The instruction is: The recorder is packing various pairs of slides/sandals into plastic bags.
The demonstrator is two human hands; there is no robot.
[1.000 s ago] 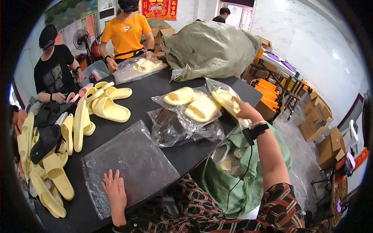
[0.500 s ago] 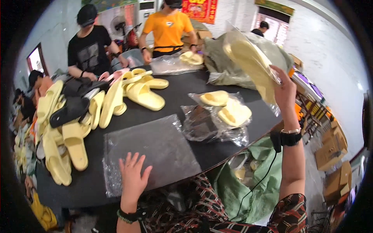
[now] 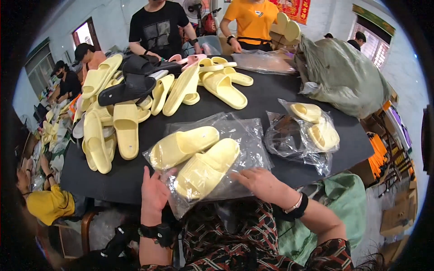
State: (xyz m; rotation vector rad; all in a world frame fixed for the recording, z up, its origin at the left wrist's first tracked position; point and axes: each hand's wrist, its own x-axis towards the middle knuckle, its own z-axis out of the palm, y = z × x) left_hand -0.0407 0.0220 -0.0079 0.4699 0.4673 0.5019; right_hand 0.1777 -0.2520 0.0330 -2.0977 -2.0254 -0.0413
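Seen from above, with twelve at the top: two yellow slippers (image 3: 209, 169) lie side by side in a clear bag (image 3: 181, 206) on a black bench (image 3: 271, 95), close to the centre, a little toward seven o'clock. Clear film (image 3: 254, 131) spreads from them toward one.

At half past seven, the left hand (image 3: 156, 192) meets the bag's edge, palm showing, thumb wide of the fingers. At half past four, the right hand (image 3: 261, 183) rests against the bag's other side, fingers slightly bent; whether it pinches the plastic, I cannot tell.

At ten is a pile of loose slippers, mostly yellow, with black ones (image 3: 131, 90) on top. At three, a second bagged pair (image 3: 322, 135) lies apart. A grey-green sack (image 3: 343, 74) bulges at two; a green sack (image 3: 346, 212) hangs below the bench edge at four. Across the bench stand a person in black (image 3: 158, 29) at eleven and another in orange (image 3: 252, 22) just past twelve.
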